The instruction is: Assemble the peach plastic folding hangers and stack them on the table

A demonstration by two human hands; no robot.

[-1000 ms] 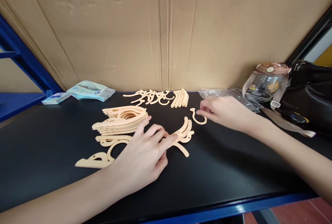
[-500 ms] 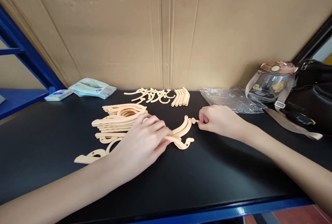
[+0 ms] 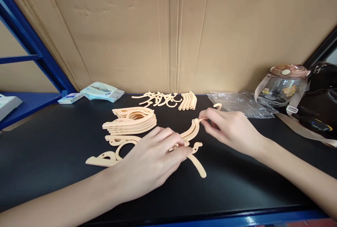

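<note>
My right hand (image 3: 229,127) pinches a beige plastic hook (image 3: 217,106); its curved tip sticks up beyond my knuckles. The hook's base meets the upper ends of a pair of curved hanger arms (image 3: 194,132). Whether the parts are joined I cannot tell. My left hand (image 3: 160,153) is closed on a slim curved hanger arm (image 3: 198,166) whose free end slants toward the table's front. Another beige piece with a bird-like end (image 3: 197,146) shows beside my left fingertips, partly hidden. Left of that hand lie a loose hanger piece (image 3: 101,161) and a stack of hanger pieces (image 3: 129,125).
At the back are a pile of hooks (image 3: 158,99) and a row of curved arms (image 3: 187,100). Clear plastic bag (image 3: 237,104), strapped bottle (image 3: 279,86) and black bag (image 3: 318,104) stand right. Tissue packs (image 3: 101,91) lie back left on the black table (image 3: 163,199).
My right hand has brought the hook to the ends of the curved arms. The slim arm at my left fingers now points toward the front. The whole view has shifted slightly.
</note>
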